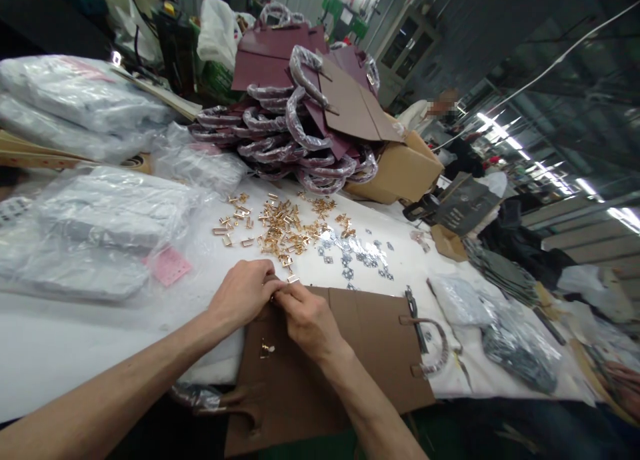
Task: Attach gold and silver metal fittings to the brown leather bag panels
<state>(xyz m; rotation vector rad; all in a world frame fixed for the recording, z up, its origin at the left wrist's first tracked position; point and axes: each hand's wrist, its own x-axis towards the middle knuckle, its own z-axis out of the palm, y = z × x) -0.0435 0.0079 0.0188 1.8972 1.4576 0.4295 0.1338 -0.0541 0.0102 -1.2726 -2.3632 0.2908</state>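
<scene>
A flat brown handbag panel (370, 340) lies in front of me, with a plastic-wrapped handle (440, 347) at its right end and another at its lower left. Over the panel's far left part, my left hand (246, 288) and my right hand (311, 319) meet with fingers pinched together. A small glint shows between the fingertips, but what they hold is mostly hidden. Nearer to me, a gold metal fitting (267, 349) sits on the panel. Just beyond my hands, a heap of gold fittings (283, 227) and scattered thin metal plates (357, 253) cover the white tabletop.
Plastic-wrapped packages (110, 207) occupy the left side, with a pink slip (169, 265) beside them. Maroon and brown bag pieces with wrapped handles (310, 113) are piled at the back, against a cardboard box (400, 170). On the right lie clear plastic bags (520, 347). A person stands farther back.
</scene>
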